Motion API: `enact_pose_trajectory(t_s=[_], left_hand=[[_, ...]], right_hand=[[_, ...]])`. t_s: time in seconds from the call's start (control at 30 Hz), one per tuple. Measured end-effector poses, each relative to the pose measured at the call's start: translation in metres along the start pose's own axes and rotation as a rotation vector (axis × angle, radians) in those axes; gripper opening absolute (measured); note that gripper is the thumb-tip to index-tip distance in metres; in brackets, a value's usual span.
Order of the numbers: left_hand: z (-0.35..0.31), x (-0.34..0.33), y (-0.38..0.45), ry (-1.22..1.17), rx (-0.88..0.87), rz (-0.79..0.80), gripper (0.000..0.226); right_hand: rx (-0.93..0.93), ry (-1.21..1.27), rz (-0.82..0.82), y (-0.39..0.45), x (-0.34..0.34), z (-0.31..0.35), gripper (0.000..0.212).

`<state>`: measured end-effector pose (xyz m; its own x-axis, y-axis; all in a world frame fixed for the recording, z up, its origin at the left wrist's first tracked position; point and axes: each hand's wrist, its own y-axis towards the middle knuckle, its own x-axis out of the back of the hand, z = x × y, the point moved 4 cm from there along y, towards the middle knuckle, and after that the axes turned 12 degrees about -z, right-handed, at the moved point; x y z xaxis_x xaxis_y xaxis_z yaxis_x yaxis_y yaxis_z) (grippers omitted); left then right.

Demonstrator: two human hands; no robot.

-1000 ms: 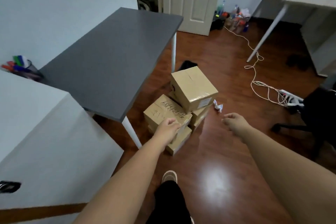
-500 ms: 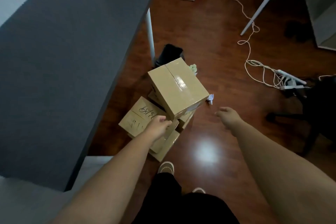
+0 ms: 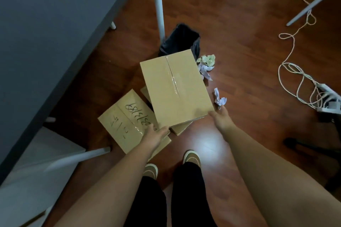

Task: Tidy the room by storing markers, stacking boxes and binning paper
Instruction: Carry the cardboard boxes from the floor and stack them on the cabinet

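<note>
Wooden floor (image 3: 249, 61) carries our boxes beside the grey counter (image 3: 46, 24); crumpled paper (image 3: 220, 100) lies near the black bin (image 3: 180, 39). We judge the taped top box (image 3: 175, 88) is next: take both near corners evenly and lift it level. Our left hand (image 3: 156, 135) and right hand (image 3: 220, 119) reach forward, fingers straight and relaxed, touching those corners, gripping nothing yet.

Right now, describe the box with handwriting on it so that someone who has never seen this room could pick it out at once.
Start at the grey table on the left; cardboard boxes sit on the wood floor beside it. The handwritten box is the low one nearest the table, by the left hand. Unlike the taller plain taped box, its top carries black marker scrawl.
</note>
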<state>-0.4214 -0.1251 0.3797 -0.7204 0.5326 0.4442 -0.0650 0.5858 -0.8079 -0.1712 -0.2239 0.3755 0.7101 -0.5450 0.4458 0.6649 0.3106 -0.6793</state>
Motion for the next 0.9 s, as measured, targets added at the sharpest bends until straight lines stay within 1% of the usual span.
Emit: enact_pose_trajectory(t_s=[0.07,0.1,0.13,0.17,0.2,0.27,0.3,0.33,0.4,0.43,0.47,0.5,0.57,0.6,0.67,0.7,0.73,0.8,0.9], left_hand=[[-0.004,-0.024,0.009,-0.159,0.042,-0.064,0.094],[-0.008,-0.034,0.011,-0.24,0.042,-0.099,0.092],[-0.012,-0.043,0.013,-0.321,0.05,-0.137,0.089],[-0.016,-0.049,0.012,-0.401,0.074,-0.175,0.086],[-0.022,-0.052,0.009,-0.477,0.105,-0.212,0.084],[-0.034,-0.05,0.002,-0.574,0.13,-0.3,0.084],[-0.04,-0.044,-0.002,-0.573,0.119,-0.341,0.085],[-0.046,-0.035,-0.005,-0.542,0.1,-0.375,0.087],[-0.059,-0.011,-0.01,-0.419,0.053,-0.452,0.088],[-0.066,0.002,-0.012,-0.377,0.03,-0.486,0.083],[-0.072,0.015,-0.013,-0.365,0.011,-0.511,0.076],[-0.079,0.027,-0.017,-0.37,-0.006,-0.53,0.07],[-0.088,0.043,-0.032,-0.435,-0.01,-0.548,0.068],[-0.09,0.048,-0.043,-0.49,-0.004,-0.547,0.068],[-0.091,0.056,-0.064,-0.581,0.003,-0.528,0.065],[-0.09,0.059,-0.075,-0.612,0.012,-0.515,0.064],[-0.089,0.062,-0.087,-0.644,0.022,-0.5,0.063],[-0.088,0.066,-0.11,-0.724,0.03,-0.469,0.062],[-0.102,0.077,-0.148,-0.826,-0.053,-0.473,0.052]], right_hand=[[-0.026,0.008,0.026,0.019,-0.009,0.0,0.073],[-0.035,0.027,0.036,0.027,-0.014,0.001,0.065],[-0.04,0.037,0.044,0.033,-0.019,0.002,0.052],[-0.037,0.032,0.047,0.036,-0.023,0.004,0.034],[-0.016,0.019,0.036,0.036,-0.025,0.007,0.026],[0.021,0.081,-0.012,0.035,-0.022,0.015,0.019],[0.019,0.155,-0.028,0.033,-0.018,0.021,0.02],[0.011,0.221,-0.033,0.032,-0.014,0.027,0.027],[0.002,0.329,-0.031,0.027,-0.004,0.044,0.047],[-0.008,0.372,-0.024,0.022,0.001,0.054,0.054],[-0.018,0.405,-0.001,0.016,0.004,0.064,0.052],[-0.023,0.426,0.028,0.009,0.008,0.073,0.04],[-0.029,0.445,0.071,-0.012,0.014,0.089,0.01],[-0.015,0.454,0.065,-0.022,0.017,0.095,0.007],[0.029,0.457,0.037,-0.042,0.025,0.108,0.008],[0.052,0.457,0.024,-0.054,0.029,0.116,0.003],[0.086,0.462,0.008,-0.064,0.034,0.125,0.004],[0.175,0.432,-0.028,-0.087,0.045,0.146,0.017],[0.265,0.293,-0.094,-0.119,0.063,0.181,0.033]])
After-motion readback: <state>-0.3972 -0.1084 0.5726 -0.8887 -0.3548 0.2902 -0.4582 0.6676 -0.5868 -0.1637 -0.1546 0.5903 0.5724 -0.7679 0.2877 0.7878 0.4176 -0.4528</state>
